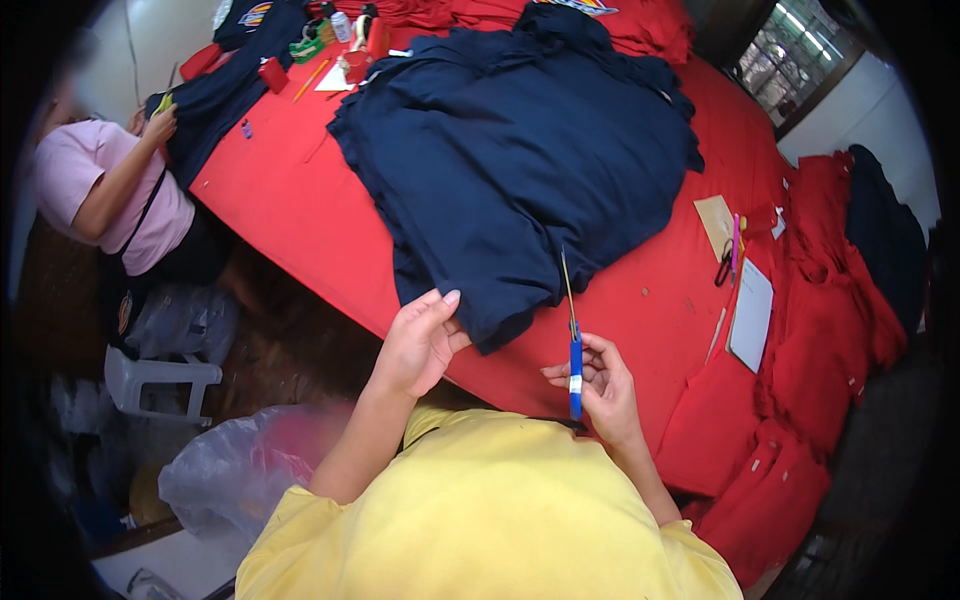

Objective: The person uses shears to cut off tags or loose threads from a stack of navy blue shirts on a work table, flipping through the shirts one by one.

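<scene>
A pile of dark navy garments (pixel 520 150) covers the middle of the red table, its nearest corner reaching toward me. My left hand (pixel 422 340) is closed at that corner, thumb and fingers pinching the cloth edge. In my right hand (pixel 608 385) are blue-handled scissors (pixel 575 370), seen edge-on, with the thin blades pointing away from me beside the navy cloth. My right fingers curl around the handle; how far apart the blades are is hard to make out.
Red cloth covers the table (pixel 290 210). Red garments (pixel 820 330) lie along the right, near a white notepad (pixel 750 318) and black scissors (pixel 724 268). At the left, a person (pixel 110 180) holds yellow-handled scissors (pixel 164 103). A grey stool (pixel 165 375) and plastic bag (pixel 240 470) stand below.
</scene>
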Demonstrator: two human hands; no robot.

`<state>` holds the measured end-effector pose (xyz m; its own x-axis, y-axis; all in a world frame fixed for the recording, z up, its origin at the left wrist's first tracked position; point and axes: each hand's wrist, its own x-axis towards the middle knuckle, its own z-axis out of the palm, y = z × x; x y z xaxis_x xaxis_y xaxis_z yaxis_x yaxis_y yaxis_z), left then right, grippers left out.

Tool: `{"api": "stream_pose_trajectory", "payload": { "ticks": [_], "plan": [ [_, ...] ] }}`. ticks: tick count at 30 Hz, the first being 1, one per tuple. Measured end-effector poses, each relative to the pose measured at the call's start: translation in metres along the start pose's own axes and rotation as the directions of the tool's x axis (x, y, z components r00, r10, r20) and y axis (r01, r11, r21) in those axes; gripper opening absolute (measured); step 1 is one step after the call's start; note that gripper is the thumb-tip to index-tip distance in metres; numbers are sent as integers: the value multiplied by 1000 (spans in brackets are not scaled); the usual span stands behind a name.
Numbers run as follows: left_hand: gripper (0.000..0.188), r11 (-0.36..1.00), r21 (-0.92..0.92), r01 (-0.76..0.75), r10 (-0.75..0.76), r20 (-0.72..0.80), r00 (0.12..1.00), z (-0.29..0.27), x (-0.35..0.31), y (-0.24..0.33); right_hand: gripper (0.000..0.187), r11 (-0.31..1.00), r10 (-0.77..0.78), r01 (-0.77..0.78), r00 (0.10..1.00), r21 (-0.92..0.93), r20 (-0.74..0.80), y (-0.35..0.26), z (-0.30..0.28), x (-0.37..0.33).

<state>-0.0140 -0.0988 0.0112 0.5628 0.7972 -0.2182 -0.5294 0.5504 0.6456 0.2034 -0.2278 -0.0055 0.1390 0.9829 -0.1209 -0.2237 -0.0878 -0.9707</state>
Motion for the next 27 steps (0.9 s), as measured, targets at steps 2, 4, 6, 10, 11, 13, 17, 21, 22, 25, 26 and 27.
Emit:
{"api": "stream_pose_trajectory", "payload": {
  "ticks": [2,4,6,10,11,13,17,21,22,25,26,27],
  "plan": [
    [28,999,-48,-2,3,18,1000,-2,0,8,54,995,-34,36,999,-91,17,-4,4,0],
    [28,999,-35,-6,7,39,999,-2,-2,10,58,973,-75,80,997,-216,32,-13,5,-2],
    [28,999,23,-39,37,78,996,11,-4,12,59,893,-179,211,977,-397,116,-14,-2,-1],
    [28,997,68,-41,39,32,999,16,-8,0,59,828,-214,282,958,-484,192,-21,-1,-6],
    [28,999,44,-3,3,0,1000,18,-11,-6,59,911,-140,175,983,-373,120,-19,1,-7],
    [28,998,48,46,-44,-46,998,17,-14,-28,60,993,23,-21,1000,-119,12,-17,11,-5],
    [26,955,280,97,-87,-47,995,3,-8,-71,65,998,49,-50,999,36,11,11,19,17],
    [27,939,281,196,-157,-155,975,1,0,-71,65,1000,16,-15,999,14,-37,24,29,29],
    [28,942,266,205,-160,-182,970,-1,3,-69,65,1000,18,-17,999,22,-39,24,29,29],
    [31,982,154,107,-77,-189,979,-12,23,-54,64,999,-1,4,998,49,-70,23,31,29],
    [32,988,141,56,-22,-238,971,-20,35,-43,64,999,9,-7,998,39,-67,25,30,29],
    [34,998,69,-9,26,-254,967,-28,47,-30,64,999,18,-17,998,28,-66,27,27,27]
  ]
}}
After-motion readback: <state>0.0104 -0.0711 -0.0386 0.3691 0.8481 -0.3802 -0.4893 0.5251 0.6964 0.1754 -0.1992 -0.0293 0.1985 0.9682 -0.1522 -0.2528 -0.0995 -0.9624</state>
